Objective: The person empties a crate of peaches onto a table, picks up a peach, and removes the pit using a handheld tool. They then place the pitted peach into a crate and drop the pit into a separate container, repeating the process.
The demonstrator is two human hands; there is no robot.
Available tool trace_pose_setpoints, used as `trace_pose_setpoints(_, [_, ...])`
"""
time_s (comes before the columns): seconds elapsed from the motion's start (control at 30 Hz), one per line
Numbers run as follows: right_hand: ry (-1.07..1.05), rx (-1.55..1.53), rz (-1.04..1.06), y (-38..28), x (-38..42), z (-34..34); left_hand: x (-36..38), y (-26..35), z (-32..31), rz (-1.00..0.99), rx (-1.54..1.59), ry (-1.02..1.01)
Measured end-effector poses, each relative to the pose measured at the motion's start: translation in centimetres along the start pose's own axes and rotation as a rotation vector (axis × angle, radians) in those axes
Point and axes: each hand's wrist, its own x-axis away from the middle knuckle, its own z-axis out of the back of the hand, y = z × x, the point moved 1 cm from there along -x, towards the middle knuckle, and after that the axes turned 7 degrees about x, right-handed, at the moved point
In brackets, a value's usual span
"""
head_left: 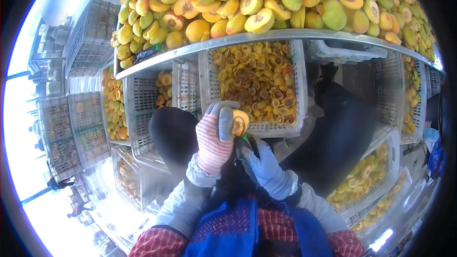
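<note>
My left hand [216, 135], in a striped glove, grips a halved yellow fruit [240, 123] with its cut face showing. Close beside it on the right, my right hand [264, 164], in a blue-grey glove, is closed around a small tool [246, 139] with a green and red part; the rest of the tool is hidden by the fingers and dark clothing. Both hands are above my lap. Just beyond them a white crate [301, 90] holds many cut fruit pieces [252, 83].
A metal-edged table [285, 33] piled with whole and halved fruit [333, 14] spans the front. Crates of fruit stand at the left [114, 109] and right [362, 181]. Stacked crates [90, 35] rise at the far left. My knees [173, 135] flank the middle crate.
</note>
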Motion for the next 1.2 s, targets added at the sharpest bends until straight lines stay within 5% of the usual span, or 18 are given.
trace_pose_setpoints(0.07, [-0.071, -0.315, -0.246, -1.1, 0.7, -0.2, 0.5, -0.2, -0.2, 0.029, 0.021, 0.017])
trace_pose_setpoints(0.2, [-0.187, -0.63, -0.29, -1.2, 0.9, -0.2, 0.5, -1.0, -0.2, 0.029, 0.06, -0.027])
trace_pose_setpoints(0.33, [-0.107, -0.73, -0.339, -2.7, 0.7, -0.4, 0.2, 0.7, -0.2, 0.43, 0.576, -0.176])
trace_pose_setpoints(0.5, [-0.415, -0.774, -0.314, -2.8, 0.3, 0.3, -0.2, -0.4, 0.8, 0.382, 0.467, -0.271])
trace_pose_setpoints(0.67, [-0.755, -1.302, -0.478, -2.3, 0.0, -0.3, 0.0, -0.4, 0.7, 0.132, 0.239, -0.218])
trace_pose_setpoints(0.8, [-0.968, -1.789, -0.542, -2.3, 0.1, -0.9, -0.1, -2.2, 0.8, 0.184, 0.318, -0.335])
trace_pose_setpoints(0.87, [-0.984, -1.821, -0.535, -2.3, 0.0, -1.0, 0.4, -2.3, 0.5, 0.391, 0.553, -0.313])
trace_pose_setpoints(1.07, [-1.049, -1.842, -0.386, -2.7, -0.6, -0.5, 2.2, -2.2, -0.8, 0.811, 1.131, 0.064])
trace_pose_setpoints(1.2, [-0.861, -1.831, -0.476, -0.9, -1.0, -0.6, 0.7, -2.3, 5.1, 0.366, 0.741, 0.476])
